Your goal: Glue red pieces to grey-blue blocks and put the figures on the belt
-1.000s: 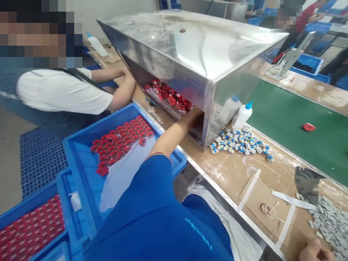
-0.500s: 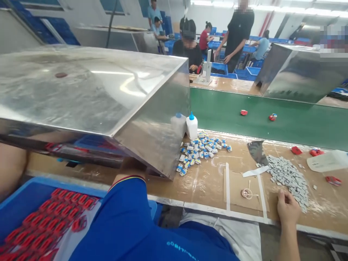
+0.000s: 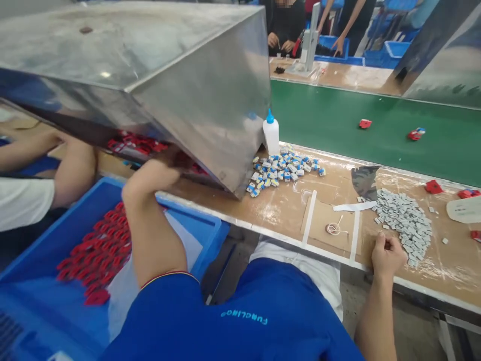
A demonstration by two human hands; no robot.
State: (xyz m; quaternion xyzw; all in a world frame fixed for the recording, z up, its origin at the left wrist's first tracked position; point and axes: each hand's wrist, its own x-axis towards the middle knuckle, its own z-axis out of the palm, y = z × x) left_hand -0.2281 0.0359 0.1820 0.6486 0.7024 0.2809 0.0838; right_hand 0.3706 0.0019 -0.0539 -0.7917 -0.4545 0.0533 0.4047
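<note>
The person's left hand (image 3: 165, 165), in a blue sleeve, is extended at left of centre to the lower edge of a large stainless-steel box (image 3: 150, 60). Its fingers are hidden in shadow beneath that edge, so the state of its grip cannot be told. Small glossy red plastic parts (image 3: 139, 145) are seen lying under the box, just beyond the hand.

Lower left, a bright blue plastic crate (image 3: 195, 220) is set below the bench, and further red parts (image 3: 97, 255) are laid in overlapping rows on a white liner (image 3: 124, 306) inside it.

The right hand (image 3: 387, 255) is placed at lower right, curled closed on a tan workbench (image 3: 233, 210). Whether anything is held in it cannot be seen. It is just beside a heap of small grey rectangular pieces (image 3: 404, 225).

A white glue bottle with a blue nozzle (image 3: 270, 133) stands against the box, with a heap of small blue-and-white pieces (image 3: 285, 170) beside it. A green conveyor belt (image 3: 338, 110) runs across the upper right, carrying red items (image 3: 365, 124). At far left, a co-worker's bare forearms (image 3: 71, 170) are seen.
</note>
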